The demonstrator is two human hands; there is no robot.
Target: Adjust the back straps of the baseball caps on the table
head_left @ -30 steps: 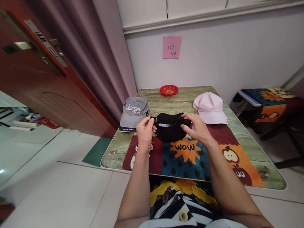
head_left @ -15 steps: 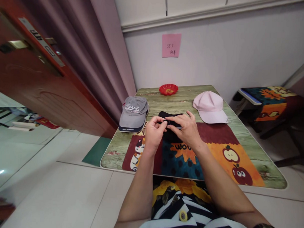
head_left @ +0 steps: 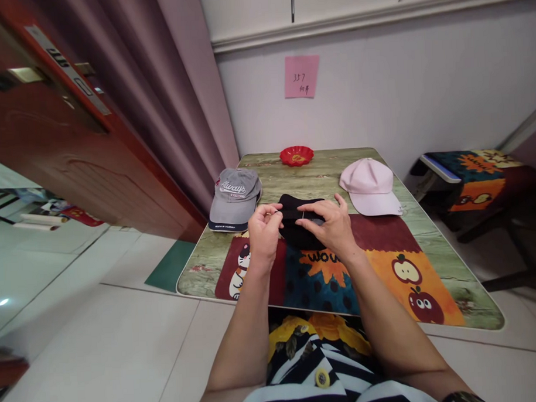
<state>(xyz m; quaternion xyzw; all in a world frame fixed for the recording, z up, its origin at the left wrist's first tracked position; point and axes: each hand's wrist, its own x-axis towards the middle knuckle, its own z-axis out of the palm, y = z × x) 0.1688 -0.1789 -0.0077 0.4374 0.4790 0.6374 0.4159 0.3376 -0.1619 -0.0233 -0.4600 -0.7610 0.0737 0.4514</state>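
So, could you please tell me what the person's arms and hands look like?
The left hand and right hand wear no gloves, and both forearms are bare. A dark edge, possibly a sleeve hem, shows at the right arm's upper end.

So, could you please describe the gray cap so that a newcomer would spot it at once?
Find the table against the wall, then its left edge, by the curtain. The gray cap lies there, brim toward the camera. Unlike the pink cap or the handheld black cap, it says "Always" across its front.
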